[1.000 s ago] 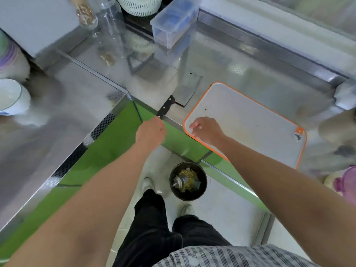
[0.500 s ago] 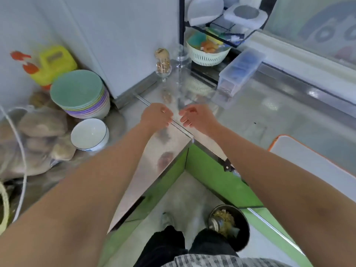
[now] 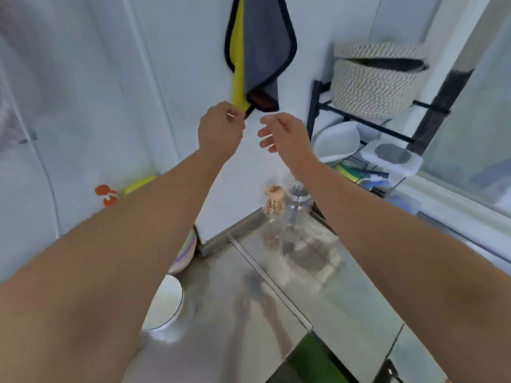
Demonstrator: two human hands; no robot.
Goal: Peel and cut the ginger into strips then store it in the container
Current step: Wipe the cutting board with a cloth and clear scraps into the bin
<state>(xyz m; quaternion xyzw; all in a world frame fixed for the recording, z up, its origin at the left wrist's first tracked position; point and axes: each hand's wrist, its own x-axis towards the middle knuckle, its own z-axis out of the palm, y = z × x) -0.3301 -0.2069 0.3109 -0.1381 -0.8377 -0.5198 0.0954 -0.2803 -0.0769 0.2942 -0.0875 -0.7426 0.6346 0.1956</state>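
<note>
1. Up against the white wall, the left hand (image 3: 221, 129) reaches the bottom tip of a hanging cloth (image 3: 262, 51). Its fingers are curled tight together and touch the yellow layer, but I cannot tell whether they pinch it.
2. The right hand (image 3: 286, 135) hangs just below the cloth's grey layer. Its fingers are loosely bent and apart, and they hold and touch nothing.
3. The cloth is soft and folded, yellow on one face and grey on the other, with a dark bound edge. It tapers to a point at the bottom.
4. The ginger does not show in this view, so I cannot tell where it lies.
5. The container (image 3: 403, 203), a pale clear box, is blurred. It sits on the counter (image 3: 318, 299) under the rack (image 3: 359, 117), right of the right forearm.
6. The counter is shiny sheet steel with a raised seam, and it mirrors both arms.
7. On the black wire rack stands a round basket (image 3: 378, 81) of coiled white rope.
8. A small corked glass jar (image 3: 273, 201) and a clear bottle (image 3: 297, 200) stand side by side at the wall, between the forearms.
9. A smooth white bowl (image 3: 166, 305) with a thin dark rim rests beside the left forearm.
</note>
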